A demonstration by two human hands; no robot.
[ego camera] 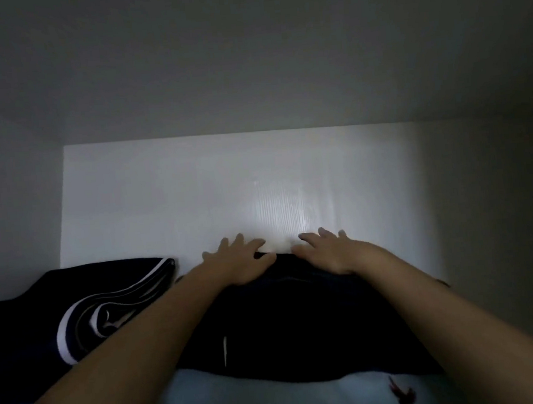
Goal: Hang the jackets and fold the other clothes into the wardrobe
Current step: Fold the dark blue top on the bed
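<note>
In the head view, a white wardrobe shelf (193, 192) is seen from close above, dimly lit at the sides and bright in the middle. A dark folded garment (285, 322) lies at the front centre of the shelf, and both hands are laid on its far edge. The left hand (238, 264) and the right hand (328, 256) are placed just beside each other, palms down. The fingers (240, 240) of both are spread apart and fairly straight, pressing flat on the cloth, and nothing is pinched or gripped; the tips reach over the edge toward the bare shelf. To the left, touching or nearly touching the first garment, a second dark garment with white stripes (91, 313) is already lying folded on the same shelf. At the bottom edge a pale blue cloth (244, 403) with a small red mark is seen; what it is cannot be told. The folding part is judged to be partly done, with two pieces stowed and the centre one being settled. No jackets or hangers are shown, so that part cannot be judged.
</note>
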